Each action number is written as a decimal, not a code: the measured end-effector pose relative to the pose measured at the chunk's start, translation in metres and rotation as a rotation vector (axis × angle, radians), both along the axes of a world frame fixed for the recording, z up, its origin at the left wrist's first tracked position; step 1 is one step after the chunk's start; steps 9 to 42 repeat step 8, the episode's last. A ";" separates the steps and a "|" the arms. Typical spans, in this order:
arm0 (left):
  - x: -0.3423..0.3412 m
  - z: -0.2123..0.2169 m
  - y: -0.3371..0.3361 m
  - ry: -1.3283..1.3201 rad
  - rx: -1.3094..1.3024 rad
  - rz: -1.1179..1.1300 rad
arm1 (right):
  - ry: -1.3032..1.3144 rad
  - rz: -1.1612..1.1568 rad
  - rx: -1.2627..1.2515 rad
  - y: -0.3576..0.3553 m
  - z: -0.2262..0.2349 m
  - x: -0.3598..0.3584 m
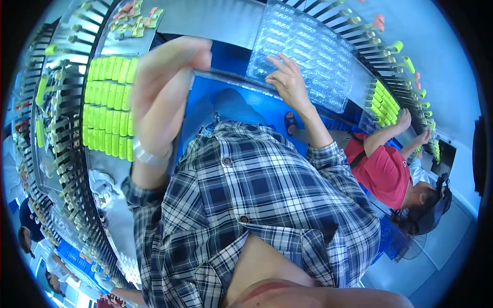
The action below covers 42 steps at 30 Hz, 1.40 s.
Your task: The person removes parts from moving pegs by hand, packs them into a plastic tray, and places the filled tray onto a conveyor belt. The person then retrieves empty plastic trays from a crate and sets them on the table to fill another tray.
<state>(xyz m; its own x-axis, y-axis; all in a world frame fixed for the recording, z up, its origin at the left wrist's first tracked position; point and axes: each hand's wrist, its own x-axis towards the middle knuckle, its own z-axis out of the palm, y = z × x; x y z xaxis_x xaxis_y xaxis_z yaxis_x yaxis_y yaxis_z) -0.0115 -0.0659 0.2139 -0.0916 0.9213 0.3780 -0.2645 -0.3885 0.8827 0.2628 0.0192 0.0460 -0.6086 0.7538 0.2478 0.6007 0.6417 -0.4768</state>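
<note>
My left hand [172, 77] is raised at the left, beside a tray of yellow-green oblong parts [109, 105] set in close rows. Motion smears its fingers, and anything in them cannot be made out. Over the near left edge of a clear plastic tray with moulded pockets [308, 54], my right hand [288, 79] has its fingers apart, and nothing shows in them. No parts can be made out in the pockets of that clear tray.
Yellow and orange pieces [137, 21] lie loose at the upper left. A curved conveyor with pegs [77, 179] runs along the left, and another row of pegs [354, 20] bends round the right. A co-worker in a red shirt [380, 172] reaches toward yellow-green parts [382, 105].
</note>
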 end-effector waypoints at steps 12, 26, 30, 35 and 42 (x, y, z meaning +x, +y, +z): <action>0.047 -0.180 0.022 -0.400 -1.028 -0.257 | 0.214 0.029 -0.439 0.022 0.019 -0.019; 0.047 -0.180 0.022 -0.400 -1.028 -0.257 | 0.214 0.029 -0.439 0.022 0.019 -0.019; 0.047 -0.180 0.022 -0.400 -1.028 -0.257 | 0.214 0.029 -0.439 0.022 0.019 -0.019; 0.047 -0.180 0.022 -0.400 -1.028 -0.257 | 0.214 0.029 -0.439 0.022 0.019 -0.019; 0.047 -0.180 0.022 -0.400 -1.028 -0.257 | 0.214 0.029 -0.439 0.022 0.019 -0.019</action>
